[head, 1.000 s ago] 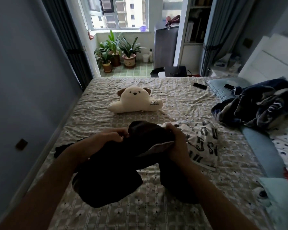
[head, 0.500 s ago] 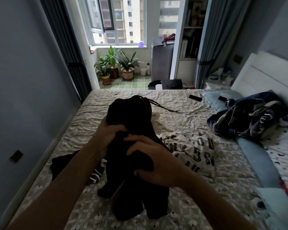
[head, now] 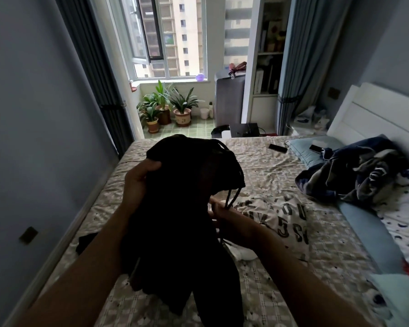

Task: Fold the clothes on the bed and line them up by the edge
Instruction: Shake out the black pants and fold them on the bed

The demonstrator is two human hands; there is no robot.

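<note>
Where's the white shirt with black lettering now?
In the head view the white shirt lies on the bed, right of centre, just beyond the right hand and the raised black garment.

Black trousers (head: 180, 208), white letter-printed shirt (head: 283, 220) — beige checked bedsheet (head: 281, 166), navy blanket (head: 354, 171).

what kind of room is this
Most likely a home bedroom: a bed with a white headboard, a printed shirt lying on it, potted plants by the window.
</note>
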